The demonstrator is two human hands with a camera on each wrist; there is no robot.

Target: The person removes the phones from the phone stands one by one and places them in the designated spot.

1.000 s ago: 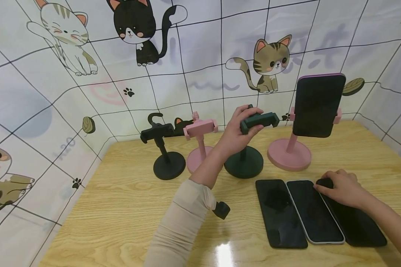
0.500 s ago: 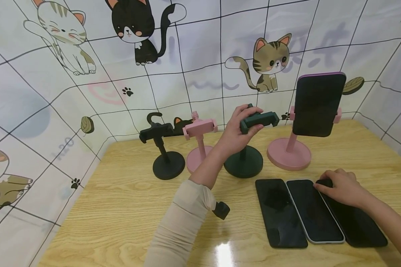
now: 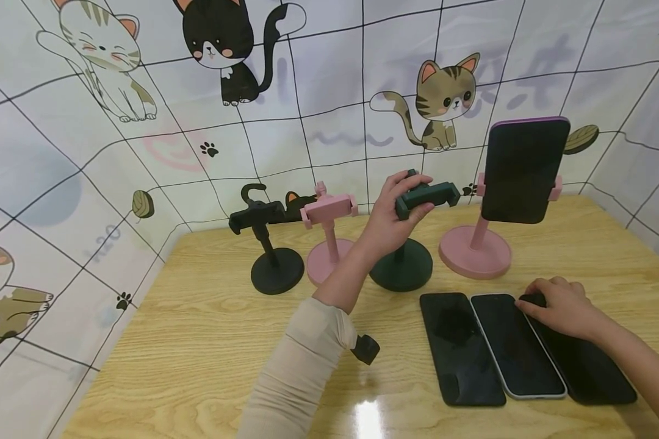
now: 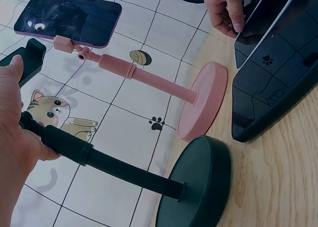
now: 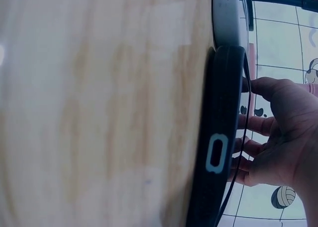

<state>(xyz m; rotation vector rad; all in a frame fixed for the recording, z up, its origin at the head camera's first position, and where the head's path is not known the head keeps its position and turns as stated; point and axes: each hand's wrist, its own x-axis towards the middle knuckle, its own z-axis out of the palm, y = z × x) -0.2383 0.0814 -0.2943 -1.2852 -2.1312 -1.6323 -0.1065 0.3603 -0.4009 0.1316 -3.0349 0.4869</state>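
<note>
My left hand (image 3: 387, 222) grips the clamp head of a dark green phone stand (image 3: 401, 268), with the thumb on the clamp's front in the head view. The stand's round base rests on the table, as the left wrist view shows its column (image 4: 134, 175). At the right, my right hand (image 3: 568, 310) holds the far end of a black smartphone (image 3: 590, 369), thumb on one side and fingers on the other. The phone's near end, with its charging-port opening (image 5: 216, 153), faces the right wrist camera. My right palm hides part of the phone.
A white-edged smartphone (image 3: 518, 347) and another black smartphone (image 3: 461, 350) lie beside the held one. Behind them, a pink stand (image 3: 475, 253) carries an upright smartphone (image 3: 524, 171). Left of the green stand are a smaller pink stand (image 3: 329, 210) and a black stand (image 3: 277, 272).
Both hands keep the same places and holds. Only the head view has shifted very slightly.
</note>
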